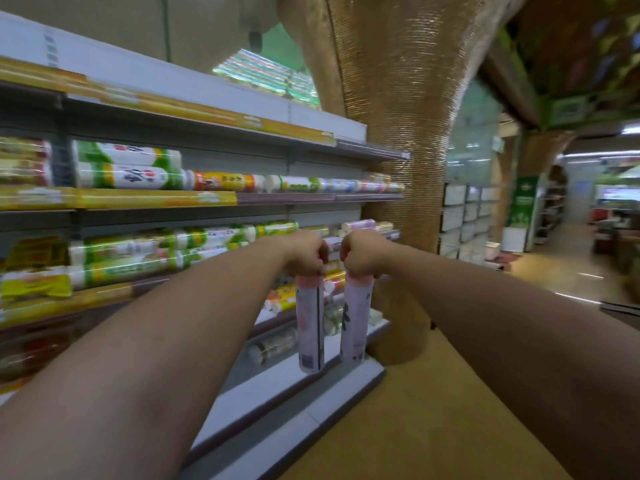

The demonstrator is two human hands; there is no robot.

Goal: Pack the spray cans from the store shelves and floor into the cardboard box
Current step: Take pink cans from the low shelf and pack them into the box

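Shelves (173, 202) left of the pillar (398, 133), left spray can (310, 327) under the left hand (306, 252) and right spray can (353, 320) under the right hand (362, 252), both before the pillar

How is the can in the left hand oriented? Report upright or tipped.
Upright. The left hand grips the pink spray can by its cap; its body hangs straight down.

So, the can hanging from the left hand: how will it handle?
The spray can looks stiff: a straight cylinder. Gripped only at its pink cap by the left hand, it could slip free. Tall and narrow, it probably tips and rolls if laid.
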